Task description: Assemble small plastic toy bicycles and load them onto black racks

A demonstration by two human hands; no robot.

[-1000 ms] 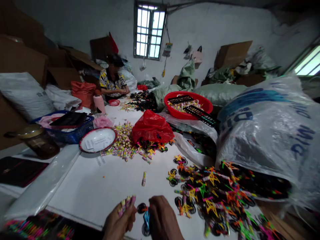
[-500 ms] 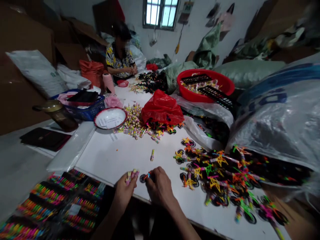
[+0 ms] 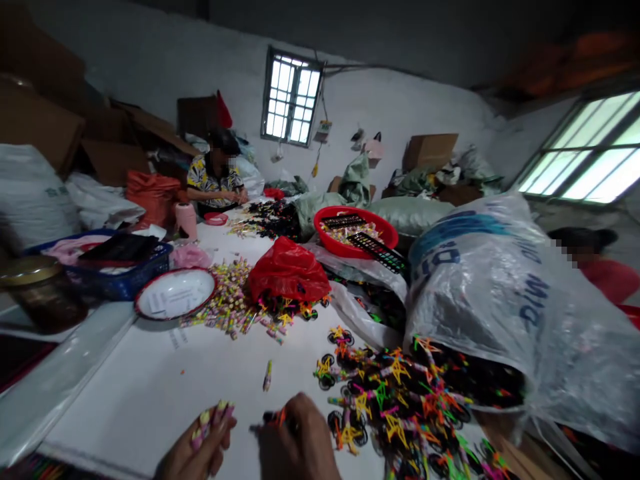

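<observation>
My left hand (image 3: 197, 450), low in the picture, is closed around several small printed tubes (image 3: 204, 427), pink with yellow ends. To its right, my right hand (image 3: 310, 437) pinches a toy bicycle (image 3: 277, 417) with orange parts and a dark wheel. The bicycle is blurred and partly hidden by the fingers. A single tube (image 3: 268, 375) lies on the white table (image 3: 215, 363) above and between my hands. Many toy bicycles (image 3: 395, 400), some with tubes attached, are piled right of my right hand. A heap of loose tubes (image 3: 225, 293) lies farther back.
A red plastic bag (image 3: 287, 270) and a white enamel dish (image 3: 175, 293) flank the tube heap. Behind are a red basin (image 3: 387, 227), a blue basket (image 3: 133, 277) and a large plastic sack (image 3: 465, 287). One person (image 3: 215, 173) sits at the far end, another (image 3: 600, 260) at right.
The view has tilted up and turned right, bringing in a second window and another person. Both hands appear lower in the picture. The left hand still holds its tubes; orange now shows at my right fingers.
</observation>
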